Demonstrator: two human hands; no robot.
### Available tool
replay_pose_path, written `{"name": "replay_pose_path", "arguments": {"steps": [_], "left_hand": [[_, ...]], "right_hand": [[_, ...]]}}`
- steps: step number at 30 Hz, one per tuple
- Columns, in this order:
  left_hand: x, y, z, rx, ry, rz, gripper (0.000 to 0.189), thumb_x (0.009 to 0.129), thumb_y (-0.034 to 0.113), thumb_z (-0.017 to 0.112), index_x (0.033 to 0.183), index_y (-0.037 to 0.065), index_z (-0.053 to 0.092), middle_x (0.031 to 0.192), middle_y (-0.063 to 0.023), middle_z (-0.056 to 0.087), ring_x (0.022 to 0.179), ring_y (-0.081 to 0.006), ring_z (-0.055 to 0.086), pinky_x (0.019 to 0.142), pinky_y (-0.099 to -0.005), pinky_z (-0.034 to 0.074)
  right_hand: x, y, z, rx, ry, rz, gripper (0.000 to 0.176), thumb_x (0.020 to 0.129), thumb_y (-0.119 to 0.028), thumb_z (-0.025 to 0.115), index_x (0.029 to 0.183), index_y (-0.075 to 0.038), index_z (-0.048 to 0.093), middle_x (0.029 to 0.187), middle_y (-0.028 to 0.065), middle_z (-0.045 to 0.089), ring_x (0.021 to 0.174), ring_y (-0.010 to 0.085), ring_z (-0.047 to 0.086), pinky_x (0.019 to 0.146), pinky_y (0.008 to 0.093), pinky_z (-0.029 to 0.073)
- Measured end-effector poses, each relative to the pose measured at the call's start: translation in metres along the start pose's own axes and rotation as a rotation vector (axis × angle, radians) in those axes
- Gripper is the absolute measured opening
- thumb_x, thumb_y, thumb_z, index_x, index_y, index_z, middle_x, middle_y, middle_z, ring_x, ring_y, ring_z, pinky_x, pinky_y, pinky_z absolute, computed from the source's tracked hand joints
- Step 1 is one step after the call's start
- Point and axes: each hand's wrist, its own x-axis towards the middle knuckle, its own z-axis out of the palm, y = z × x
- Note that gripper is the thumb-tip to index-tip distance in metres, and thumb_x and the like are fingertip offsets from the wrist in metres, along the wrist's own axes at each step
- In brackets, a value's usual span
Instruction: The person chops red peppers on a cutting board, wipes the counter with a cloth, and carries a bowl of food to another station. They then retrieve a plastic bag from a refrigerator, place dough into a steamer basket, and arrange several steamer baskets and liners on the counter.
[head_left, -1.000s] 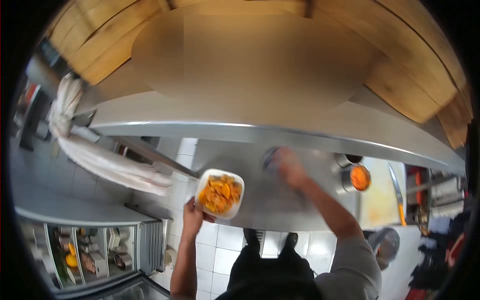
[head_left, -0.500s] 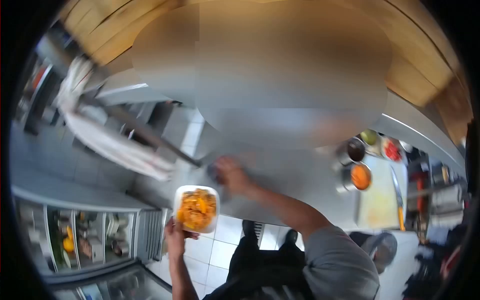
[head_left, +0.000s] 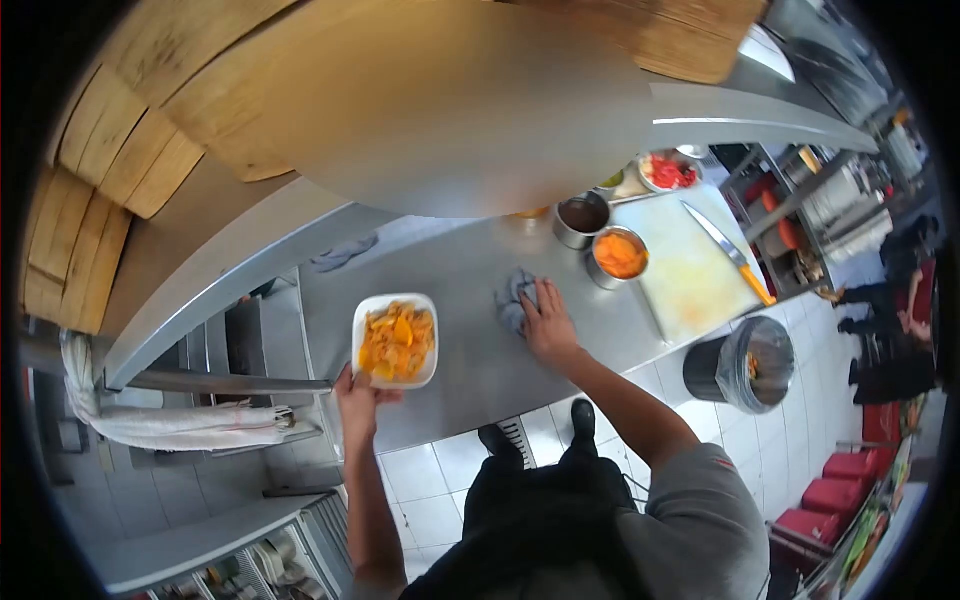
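My left hand (head_left: pixel 360 400) grips the lower left corner of a white square dish (head_left: pixel 432 352) filled with orange and yellow food pieces, held over the left part of the steel counter (head_left: pixel 465 385). My right hand (head_left: pixel 549 325) presses on a crumpled grey cloth (head_left: pixel 514 300) lying on the counter, its fingers over the cloth's right side. Beyond that hand are a metal cup of orange pieces (head_left: pixel 620 255) and a metal cup of dark contents (head_left: pixel 582 218).
A knife with an orange handle (head_left: pixel 727 248) rests on a white cutting board (head_left: pixel 670 270). Behind it is a bowl of red pieces (head_left: pixel 668 172). A lined bin (head_left: pixel 757 365) stands on the floor at right. Another grey cloth (head_left: pixel 345 253) lies at the counter's back left.
The view has swung right. My right hand and the cloth have moved right along the counter, nearer the metal cups. My left hand still holds the dish, now over the counter.
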Motion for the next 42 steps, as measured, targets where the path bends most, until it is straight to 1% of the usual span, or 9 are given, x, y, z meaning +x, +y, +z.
{"name": "replay_pose_path", "arguments": {"steps": [9, 15, 21, 29, 30, 32, 35, 38, 42], "left_hand": [[0.079, -0.030, 0.123, -0.161, -0.227, -0.152, 0.031, 0.104, 0.013, 0.042, 0.123, -0.012, 0.041, 0.091, -0.0247, 0.068, 0.067, -0.0317, 0.072, 0.055, -0.0400, 0.063], [0.078, -0.011, 0.123, -0.098, -0.209, -0.104, 0.033, 0.103, 0.016, 0.045, 0.121, -0.012, 0.042, 0.090, -0.0255, 0.068, 0.067, -0.0331, 0.072, 0.055, -0.0408, 0.063], [0.058, -0.002, 0.122, -0.005, -0.099, -0.051, 0.035, 0.099, 0.013, 0.045, 0.122, -0.013, 0.042, 0.092, -0.0275, 0.068, 0.068, -0.0348, 0.072, 0.056, -0.0418, 0.063], [0.035, -0.003, 0.102, -0.028, -0.172, -0.100, 0.032, 0.101, 0.012, 0.042, 0.121, -0.012, 0.044, 0.091, -0.0255, 0.068, 0.066, -0.0327, 0.072, 0.057, -0.0402, 0.063], [0.036, -0.002, 0.099, -0.023, -0.218, -0.098, 0.031, 0.101, 0.012, 0.041, 0.120, -0.012, 0.045, 0.091, -0.0252, 0.068, 0.066, -0.0325, 0.072, 0.057, -0.0398, 0.063], [0.035, 0.003, 0.098, -0.030, -0.278, -0.095, 0.030, 0.101, 0.011, 0.040, 0.120, -0.011, 0.046, 0.091, -0.0250, 0.068, 0.066, -0.0323, 0.072, 0.057, -0.0395, 0.063], [0.037, 0.017, 0.096, 0.101, -0.314, -0.077, 0.031, 0.101, 0.012, 0.039, 0.120, -0.010, 0.047, 0.090, -0.0240, 0.069, 0.067, -0.0303, 0.073, 0.057, -0.0380, 0.062], [0.036, 0.026, 0.090, 0.087, -0.391, -0.079, 0.029, 0.101, 0.010, 0.040, 0.121, -0.009, 0.047, 0.090, -0.0242, 0.068, 0.065, -0.0310, 0.072, 0.056, -0.0390, 0.063], [0.021, 0.056, 0.104, 0.149, -0.513, -0.036, 0.032, 0.100, 0.011, 0.040, 0.123, -0.010, 0.046, 0.094, -0.0259, 0.068, 0.065, -0.0319, 0.072, 0.055, -0.0383, 0.062]], "right_hand": [[-0.116, 0.023, -0.011, 0.053, 0.269, 0.307, 0.048, 0.084, -0.008, 0.058, 0.132, -0.004, 0.059, 0.156, 0.0311, 0.029, 0.144, 0.0502, 0.029, 0.118, 0.0621, 0.022], [-0.041, -0.060, 0.002, 0.338, 0.018, -0.243, 0.050, 0.087, -0.028, 0.064, 0.133, -0.008, 0.063, 0.154, 0.0240, 0.036, 0.147, 0.0454, 0.025, 0.119, 0.0584, 0.020], [0.080, 0.007, -0.012, -0.052, -0.146, 0.131, 0.048, 0.094, -0.022, 0.047, 0.137, -0.002, 0.056, 0.157, 0.0295, 0.030, 0.147, 0.0478, 0.026, 0.120, 0.0568, 0.021], [-0.147, 0.104, -0.042, 0.067, -0.033, 0.459, 0.034, 0.096, -0.015, 0.048, 0.123, 0.002, 0.063, 0.155, 0.0290, 0.032, 0.147, 0.0399, 0.028, 0.120, 0.0448, 0.029], [-0.171, 0.121, -0.055, -0.084, 0.172, 0.390, 0.031, 0.095, -0.016, 0.050, 0.115, 0.001, 0.067, 0.140, 0.0309, 0.050, 0.133, 0.0386, 0.050, 0.107, 0.0433, 0.045], [-0.179, 0.096, -0.140, 0.000, -0.439, 0.721, 0.026, 0.093, -0.016, 0.052, 0.104, -0.001, 0.070, 0.116, 0.0268, 0.068, 0.109, 0.0398, 0.066, 0.088, 0.0447, 0.057], [-0.186, 0.063, -0.162, -0.035, -0.419, 0.676, 0.023, 0.089, -0.015, 0.055, 0.096, -0.001, 0.071, 0.091, 0.0198, 0.073, 0.089, 0.0399, 0.071, 0.076, 0.0474, 0.059], [-0.151, 0.048, -0.134, 0.133, 0.010, 0.637, 0.028, 0.085, -0.015, 0.059, 0.108, 0.000, 0.066, 0.107, 0.0262, 0.068, 0.089, 0.0407, 0.069, 0.079, 0.0471, 0.058], [-0.092, 0.025, -0.053, 0.280, 0.158, 0.421, 0.046, 0.084, -0.018, 0.064, 0.130, -0.010, 0.060, 0.140, 0.0362, 0.046, 0.128, 0.0458, 0.051, 0.104, 0.0484, 0.047]]}}
